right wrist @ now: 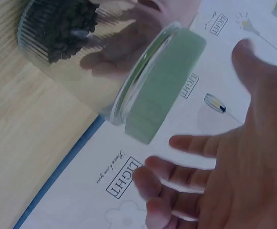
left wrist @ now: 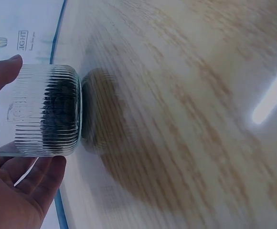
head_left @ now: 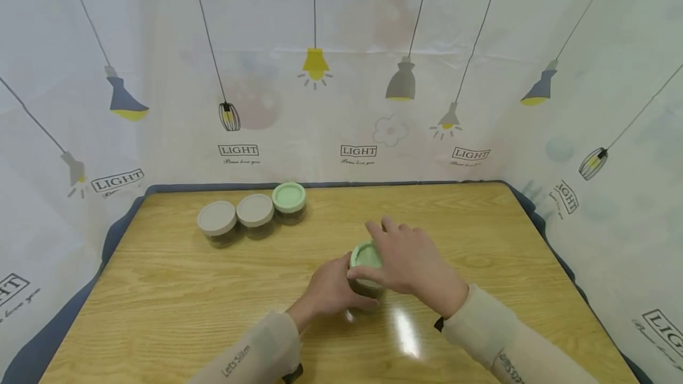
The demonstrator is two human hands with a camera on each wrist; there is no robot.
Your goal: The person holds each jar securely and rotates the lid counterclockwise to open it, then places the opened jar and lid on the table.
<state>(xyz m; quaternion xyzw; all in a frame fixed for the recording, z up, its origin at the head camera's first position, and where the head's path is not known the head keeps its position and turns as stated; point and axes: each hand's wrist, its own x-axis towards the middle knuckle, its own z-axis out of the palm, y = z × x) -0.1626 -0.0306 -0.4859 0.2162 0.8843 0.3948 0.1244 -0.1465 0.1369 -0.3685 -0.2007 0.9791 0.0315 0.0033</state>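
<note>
Near the middle of the table (head_left: 187,301), on the person's side, I can see a ribbed glass jar (left wrist: 47,119), upright or nearly so, between the 2 hands. Its base is at the tabletop or barely above it; I can't tell which from here.

The left hand (head_left: 333,289) grips the jar by its glass, the thumb round the side toward the person and the fingers round the far side. Dark bits (right wrist: 69,28) lie in the lower part of the jar, and the space above them looks clear. A green lid (right wrist: 169,81) sits on its mouth.

The right hand (head_left: 413,259) is over and around the lid, thumb and fingers spread apart. In the right wrist view a gap shows between its fingertips and the lid, so it pinches nothing.

Farther off, toward the table's back left, 3 more jars stand in a slanting row: 2 white-lidded jars (head_left: 217,220) and, at the right end, 1 green-lidded jar (head_left: 289,197).

Pale sleeves (head_left: 261,348) printed with lettering cover the forearms. Behind the table hangs a white cloth (head_left: 331,120) printed with lamps and the word LIGHT.
</note>
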